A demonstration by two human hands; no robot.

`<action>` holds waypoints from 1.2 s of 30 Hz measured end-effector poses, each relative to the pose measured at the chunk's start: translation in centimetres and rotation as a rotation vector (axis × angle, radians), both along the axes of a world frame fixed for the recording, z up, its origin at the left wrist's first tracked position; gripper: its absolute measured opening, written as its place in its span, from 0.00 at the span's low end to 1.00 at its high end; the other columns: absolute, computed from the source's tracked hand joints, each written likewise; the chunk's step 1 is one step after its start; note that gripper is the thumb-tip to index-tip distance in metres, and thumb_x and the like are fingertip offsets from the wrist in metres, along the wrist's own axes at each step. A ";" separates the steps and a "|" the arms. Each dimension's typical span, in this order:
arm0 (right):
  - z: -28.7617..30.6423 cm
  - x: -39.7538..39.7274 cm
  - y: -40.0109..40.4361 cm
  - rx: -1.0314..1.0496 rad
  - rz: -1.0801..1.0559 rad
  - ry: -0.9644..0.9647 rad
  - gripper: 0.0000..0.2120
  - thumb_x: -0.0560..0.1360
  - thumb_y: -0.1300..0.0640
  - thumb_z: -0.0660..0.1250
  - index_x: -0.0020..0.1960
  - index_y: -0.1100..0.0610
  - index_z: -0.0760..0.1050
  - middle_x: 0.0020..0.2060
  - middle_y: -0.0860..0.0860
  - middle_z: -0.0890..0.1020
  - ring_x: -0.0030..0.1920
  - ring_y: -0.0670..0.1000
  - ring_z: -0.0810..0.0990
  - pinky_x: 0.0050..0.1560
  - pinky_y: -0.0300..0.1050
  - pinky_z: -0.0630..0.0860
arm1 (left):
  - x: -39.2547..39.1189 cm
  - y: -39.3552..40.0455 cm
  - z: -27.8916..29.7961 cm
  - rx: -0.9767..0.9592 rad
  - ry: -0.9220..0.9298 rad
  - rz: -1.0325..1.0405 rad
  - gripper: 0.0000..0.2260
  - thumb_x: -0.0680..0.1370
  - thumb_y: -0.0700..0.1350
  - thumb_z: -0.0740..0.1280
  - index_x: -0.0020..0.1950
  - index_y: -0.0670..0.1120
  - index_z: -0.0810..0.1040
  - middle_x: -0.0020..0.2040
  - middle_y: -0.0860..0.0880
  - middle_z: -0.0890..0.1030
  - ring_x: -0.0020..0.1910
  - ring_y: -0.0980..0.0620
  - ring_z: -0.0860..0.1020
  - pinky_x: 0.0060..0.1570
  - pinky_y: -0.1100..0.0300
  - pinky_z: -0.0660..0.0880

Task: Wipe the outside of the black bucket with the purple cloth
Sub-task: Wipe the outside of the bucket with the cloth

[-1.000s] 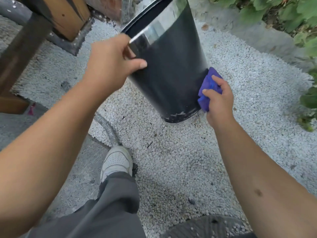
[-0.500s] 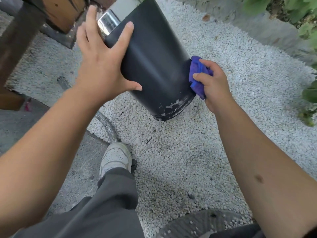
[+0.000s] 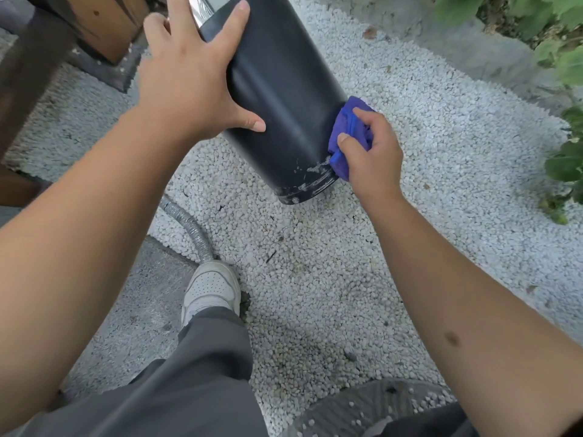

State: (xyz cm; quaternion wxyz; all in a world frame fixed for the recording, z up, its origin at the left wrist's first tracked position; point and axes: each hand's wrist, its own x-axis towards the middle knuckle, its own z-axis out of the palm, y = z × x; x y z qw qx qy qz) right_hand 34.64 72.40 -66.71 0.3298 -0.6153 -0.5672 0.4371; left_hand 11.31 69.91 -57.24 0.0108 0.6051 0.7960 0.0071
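**A:** Nearest the camera, on white gravel [image 3: 315, 294]: grey trousers [image 3: 195, 373], a white shoe [image 3: 211, 287] and, beside the shoe, a ribbed metal hose [image 3: 192, 230]. What lies past them?

**B:** Two bare forearms reaching out to a black bucket [image 3: 284, 105], tipped over with its base toward the person and resting on the gravel, pale scuffs around the bottom edge.

**A:** And the right hand [image 3: 369, 152]?

**B:** Curled tight around a bunched purple cloth [image 3: 350, 134], thumb and fingers pinching it and pressing it against the bucket's lower right wall, just above the scuffed base. The cloth sits between palm and bucket, touching both.

**A:** The left hand [image 3: 189, 80]?

**B:** Across the bucket from the cloth and further up its wall. It is spread flat, fingers splayed, palm laid on the upper left side, thumb pointing down toward the base. It grips nothing; it only presses on the wall.

**A:** Beyond the hands?

**B:** Above the left fingers a shiny silver band [image 3: 202, 7] shows at the bucket's far end. Left of that hand stands brown timber [image 3: 104, 23]. Right of the cloth hand, past the gravel, runs a concrete kerb [image 3: 473, 55] with green leaves [image 3: 568, 67] behind it.
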 end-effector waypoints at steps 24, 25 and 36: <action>1.1 1.7 -6.6 0.201 0.370 -0.312 0.27 0.66 0.54 0.74 0.64 0.49 0.74 0.65 0.51 0.73 0.57 0.49 0.76 0.55 0.51 0.77 | 0.8 -0.1 0.2 -0.009 0.005 0.001 0.56 0.55 0.68 0.78 0.78 0.60 0.54 0.76 0.35 0.59 0.65 0.27 0.65 0.44 0.32 0.76; 1.3 2.4 -6.9 0.212 0.446 -0.338 0.27 0.65 0.55 0.75 0.63 0.50 0.75 0.65 0.51 0.74 0.56 0.51 0.78 0.54 0.52 0.77 | 0.8 -0.2 0.3 -0.007 -0.002 0.004 0.56 0.55 0.68 0.78 0.78 0.60 0.54 0.76 0.34 0.59 0.65 0.27 0.65 0.43 0.32 0.76; 4.9 4.7 -4.9 -0.159 1.148 -0.684 0.20 0.65 0.54 0.75 0.55 0.47 0.73 0.46 0.45 0.77 0.46 0.49 0.77 0.40 0.43 0.76 | 1.4 -0.4 -0.1 0.035 -0.026 -0.001 0.56 0.55 0.68 0.77 0.77 0.58 0.57 0.75 0.34 0.61 0.63 0.26 0.66 0.44 0.32 0.76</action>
